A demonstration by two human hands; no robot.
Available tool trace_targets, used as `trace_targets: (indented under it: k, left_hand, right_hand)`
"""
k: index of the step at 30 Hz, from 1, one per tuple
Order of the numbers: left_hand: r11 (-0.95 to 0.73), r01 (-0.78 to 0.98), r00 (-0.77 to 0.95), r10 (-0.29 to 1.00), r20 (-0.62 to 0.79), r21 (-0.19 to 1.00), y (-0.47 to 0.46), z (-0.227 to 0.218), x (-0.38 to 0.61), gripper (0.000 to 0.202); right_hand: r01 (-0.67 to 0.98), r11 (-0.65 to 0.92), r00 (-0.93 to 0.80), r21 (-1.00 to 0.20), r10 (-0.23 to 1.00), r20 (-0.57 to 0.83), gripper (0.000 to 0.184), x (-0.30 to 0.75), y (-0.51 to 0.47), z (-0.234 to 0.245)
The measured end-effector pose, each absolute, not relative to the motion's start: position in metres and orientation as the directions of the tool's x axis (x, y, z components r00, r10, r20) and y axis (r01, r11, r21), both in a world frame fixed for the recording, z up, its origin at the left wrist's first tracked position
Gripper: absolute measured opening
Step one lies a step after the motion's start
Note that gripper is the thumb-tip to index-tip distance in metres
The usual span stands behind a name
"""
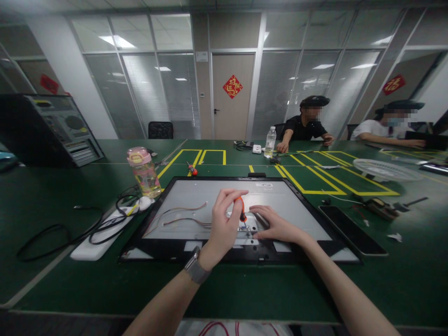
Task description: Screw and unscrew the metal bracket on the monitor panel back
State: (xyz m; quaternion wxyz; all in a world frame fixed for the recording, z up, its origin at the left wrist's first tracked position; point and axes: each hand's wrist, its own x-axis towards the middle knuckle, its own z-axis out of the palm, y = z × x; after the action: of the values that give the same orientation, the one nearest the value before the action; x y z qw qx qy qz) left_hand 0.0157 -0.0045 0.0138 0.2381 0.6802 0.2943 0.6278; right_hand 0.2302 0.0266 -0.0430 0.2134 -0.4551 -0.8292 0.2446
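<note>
My left hand (226,221) is closed around the orange-and-black handle of a screwdriver (242,211), whose shaft points down. Under its tip lies a small silver metal bracket (252,224) with holes. My right hand (278,227) grips the bracket's right end, thumb on the near side and fingers on the far side. Both rest over a large flat display panel (297,212) with a grey back and black frame, lying on the table. Thin wires (185,220) run across the panel's left half. The screwdriver's tip is too small to make out clearly.
Left of the panel are a white power strip (101,238) with black cables, a pink-lidded bottle (143,172) and a computer case (49,130). A phone (352,230) lies at right. Beyond stand a water bottle (270,142) and a red-handled tool (192,171). Two people sit across the table.
</note>
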Motion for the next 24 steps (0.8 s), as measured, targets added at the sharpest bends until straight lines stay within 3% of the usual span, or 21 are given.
trace_targets:
  k: [4, 10, 16, 24]
  left_hand:
    - [-0.713, 0.152, 0.005, 0.693, 0.721, 0.685, -0.0052, 0.014, 0.017, 0.018]
    - [-0.706, 0.09, 0.046, 0.708, 0.705, 0.703, -0.0076, 0.0147, 0.0153, 0.028]
    - [-0.736, 0.165, 0.004, 0.666, 0.746, 0.656, -0.0044, 0.0119, 0.0168, 0.016]
    - [-0.751, 0.123, 0.03, 0.656, 0.754, 0.649, -0.006, 0.0152, 0.0165, 0.02]
  right_hand:
    - [0.646, 0.472, -0.499, -0.6, 0.856, 0.135, 0.075, 0.2303, 0.0263, -0.0421]
    - [0.653, 0.462, -0.495, -0.6, 0.86, 0.123, 0.075, 0.2299, 0.026, -0.0407]
    - [0.645, 0.47, -0.503, -0.602, 0.855, 0.128, 0.074, 0.2293, 0.0257, -0.0396]
    - [0.642, 0.462, -0.498, -0.612, 0.858, 0.125, 0.073, 0.229, 0.0245, -0.0387]
